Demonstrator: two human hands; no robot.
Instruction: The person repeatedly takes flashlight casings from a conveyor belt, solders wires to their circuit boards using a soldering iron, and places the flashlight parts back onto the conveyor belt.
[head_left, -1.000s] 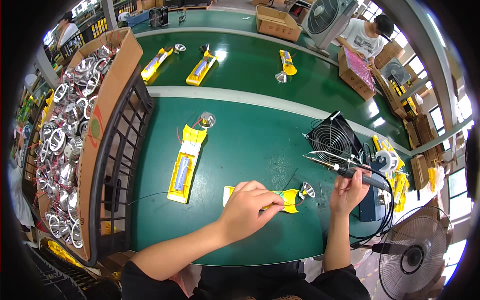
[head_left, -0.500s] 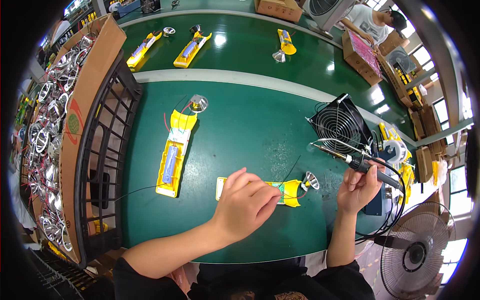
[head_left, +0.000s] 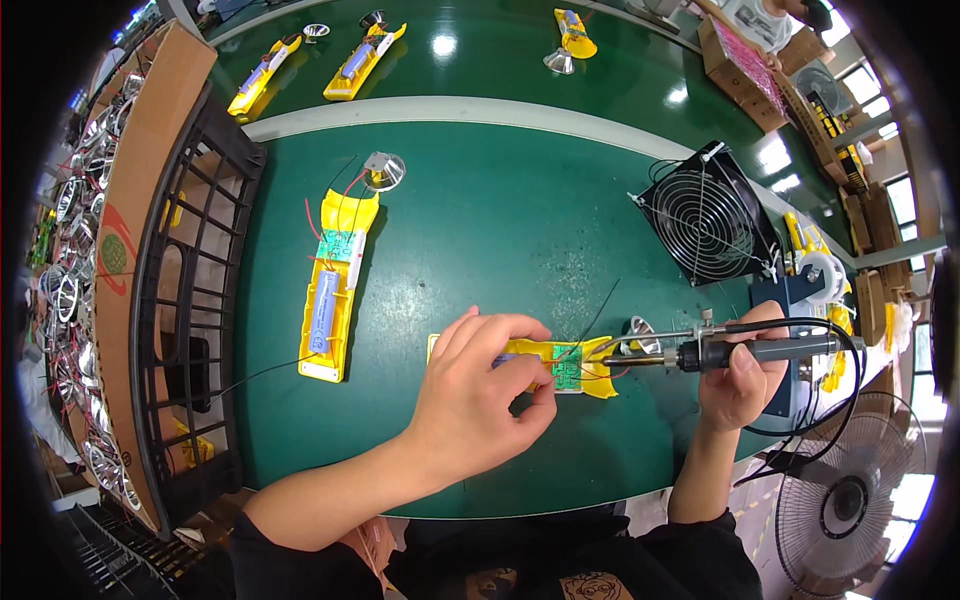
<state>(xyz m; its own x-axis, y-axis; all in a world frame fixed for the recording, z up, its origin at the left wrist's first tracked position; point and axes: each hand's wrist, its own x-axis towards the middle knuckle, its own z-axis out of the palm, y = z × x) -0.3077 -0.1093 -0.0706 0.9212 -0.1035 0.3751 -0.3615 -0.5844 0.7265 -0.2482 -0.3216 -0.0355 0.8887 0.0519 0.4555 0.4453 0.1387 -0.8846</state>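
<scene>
Yellow housing (head_left: pixel 590 365): open half-shell with small green circuit board (head_left: pixel 566 370), flat on green bench (head_left: pixel 500 220), near front edge.
Left hand (head_left: pixel 480 405): fingers together, pressing down on housing.
Right hand (head_left: pixel 738 375): fingers clamped on soldering iron (head_left: pixel 700 352), tip at housing's right end.
Reflector (head_left: pixel 638 335): just beside tip.
Fan (head_left: pixel 708 215): behind right hand.
2nd housing (head_left: pixel 335 290): well left.

— Light?
— Bright, from overhead; lamps glare white on the green table (head_left: pixel 520 210), windows (head_left: pixel 900 190) blow out at right.
— Sharpness?
— Crisp centre; fisheye bends edges, black rim.
</scene>
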